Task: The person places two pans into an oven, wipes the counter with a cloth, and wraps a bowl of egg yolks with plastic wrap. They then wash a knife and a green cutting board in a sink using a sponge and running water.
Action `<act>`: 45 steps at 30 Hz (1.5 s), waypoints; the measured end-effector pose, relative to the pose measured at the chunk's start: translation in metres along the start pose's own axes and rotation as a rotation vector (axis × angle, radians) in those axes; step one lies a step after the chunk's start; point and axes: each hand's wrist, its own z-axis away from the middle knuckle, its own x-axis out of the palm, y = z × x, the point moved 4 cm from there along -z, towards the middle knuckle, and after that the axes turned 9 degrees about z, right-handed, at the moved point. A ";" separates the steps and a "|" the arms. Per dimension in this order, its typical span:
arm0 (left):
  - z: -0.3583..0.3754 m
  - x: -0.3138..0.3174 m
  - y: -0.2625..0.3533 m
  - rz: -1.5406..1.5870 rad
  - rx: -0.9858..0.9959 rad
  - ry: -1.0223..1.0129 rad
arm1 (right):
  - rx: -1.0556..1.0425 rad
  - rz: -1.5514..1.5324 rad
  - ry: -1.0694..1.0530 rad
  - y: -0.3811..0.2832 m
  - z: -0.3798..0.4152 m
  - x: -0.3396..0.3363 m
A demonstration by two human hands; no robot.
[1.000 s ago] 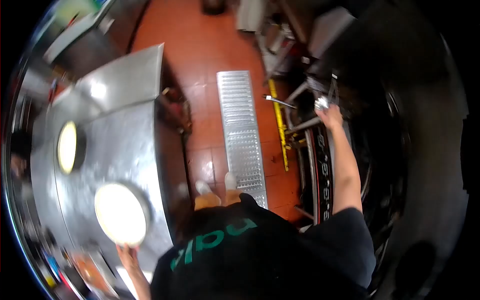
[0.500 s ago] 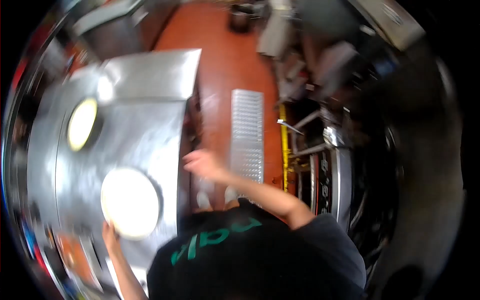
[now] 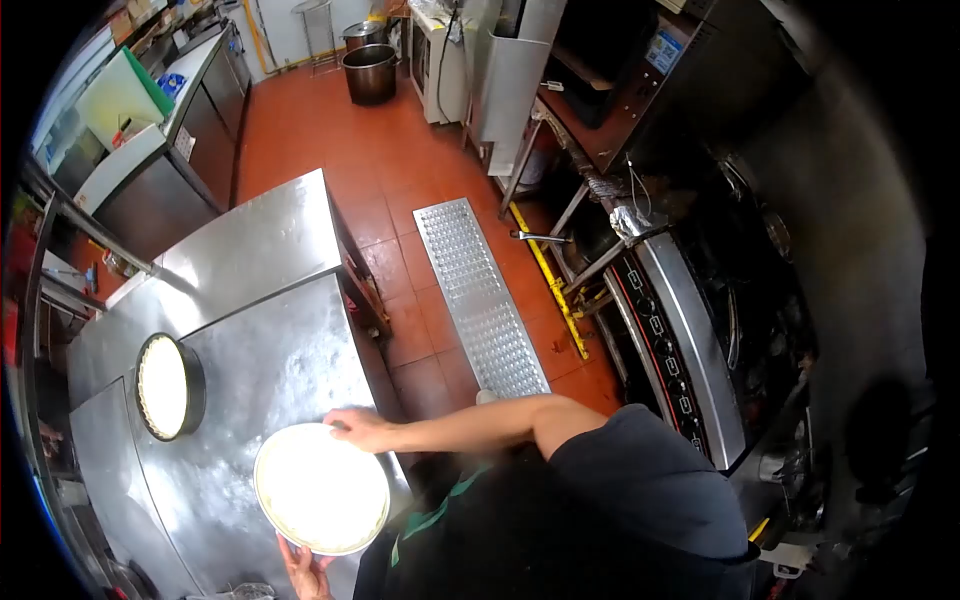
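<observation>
A round pan [image 3: 322,490] with bright, pale contents is at the near edge of the steel counter, its surface washed out by glare. My right hand [image 3: 362,430] grips its far right rim with curled fingers. At the near left rim, my left hand [image 3: 303,572] holds the pan, thumb and fingers against the edge. Farther left on the counter stands a second round pan [image 3: 196,385], dark and deep-sided, with a pale, crimped-looking edge around its white contents.
The steel counter [image 3: 270,340] has a raised section at its far end. A perforated metal plate [image 3: 480,295] lies on the red tiled floor. To the right stands a stove [image 3: 690,350] with a row of knobs. Large pots [image 3: 370,75] sit at the back.
My right hand has come from the open space beside the counter onto the pan's rim. My left hand stays at the rim. The view has turned and become sharper.
</observation>
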 end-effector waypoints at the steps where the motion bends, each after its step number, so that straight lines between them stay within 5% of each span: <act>1: 0.002 0.013 0.004 -0.006 -0.004 -0.020 | -0.041 -0.017 0.057 0.001 0.004 -0.013; 3: 0.009 0.046 0.014 -0.021 -0.004 -0.058 | 0.121 -0.223 -0.029 -0.002 0.022 -0.044; 7: 0.001 0.128 0.026 -0.057 -0.032 -0.202 | 0.060 -0.483 0.116 -0.012 0.046 -0.123; 11: -0.025 0.243 0.025 -0.082 -0.115 -0.377 | 0.101 -0.176 0.382 0.004 0.067 -0.225; 12: -0.031 0.278 0.023 -0.116 -0.131 -0.432 | -0.033 0.012 0.477 0.033 0.067 -0.249; 17: -0.081 0.449 0.005 -0.211 -0.165 -0.660 | -0.014 -0.150 0.726 0.064 0.096 -0.391; 22: -0.119 0.640 0.021 -0.259 0.001 -0.866 | 0.085 -0.406 1.059 0.119 0.092 -0.531; 25: -0.145 0.755 0.049 -0.386 0.292 -0.873 | 0.070 -0.650 1.083 0.032 0.090 -0.592; 33: -0.199 1.038 0.095 -0.653 0.323 -1.139 | -0.062 -0.751 1.370 0.022 0.024 -0.741; 40: -0.283 1.294 0.027 -0.712 0.419 -1.428 | -0.019 -0.728 1.720 0.073 -0.021 -0.872; 41: -0.281 1.319 0.016 -0.728 0.280 -1.486 | 0.038 -0.731 1.797 0.085 -0.025 -0.888; 44: -0.295 1.399 -0.032 -0.789 0.475 -1.540 | 0.119 -0.704 1.921 0.132 -0.035 -0.931; 45: -0.295 1.413 -0.039 -0.825 0.383 -1.542 | 0.162 -0.696 1.953 0.130 -0.039 -0.945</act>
